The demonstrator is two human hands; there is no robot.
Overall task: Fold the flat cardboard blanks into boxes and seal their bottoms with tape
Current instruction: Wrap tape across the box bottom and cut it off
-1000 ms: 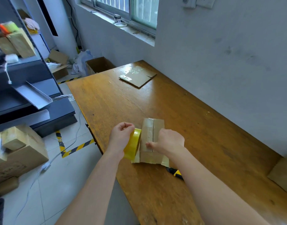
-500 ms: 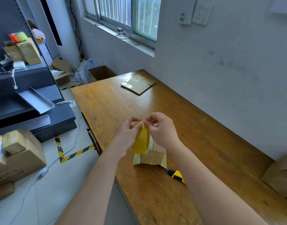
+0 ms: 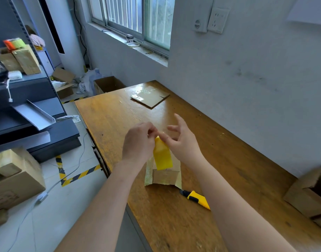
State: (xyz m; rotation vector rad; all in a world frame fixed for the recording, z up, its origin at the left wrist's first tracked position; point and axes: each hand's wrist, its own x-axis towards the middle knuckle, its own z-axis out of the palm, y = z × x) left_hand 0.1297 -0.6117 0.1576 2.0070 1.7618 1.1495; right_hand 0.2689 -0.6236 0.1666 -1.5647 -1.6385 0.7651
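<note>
The yellow tape roll [image 3: 162, 156] stands just above the box [image 3: 165, 176] on the table [image 3: 228, 160]. The left hand [image 3: 138, 142] pinches the roll's top with curled fingers, while the right hand [image 3: 182, 144] has its fingers spread, thumb touching the roll. A knife [image 3: 197, 198] lies beside the box.

You're in a little packing room, looks like: metal shelving [image 3: 29, 91], cartons [image 3: 16, 179] piled on the floor, hazard tape [image 3: 79, 176], flat cardboard blanks [image 3: 150, 97] on your wooden workbench [image 3: 228, 160].
</note>
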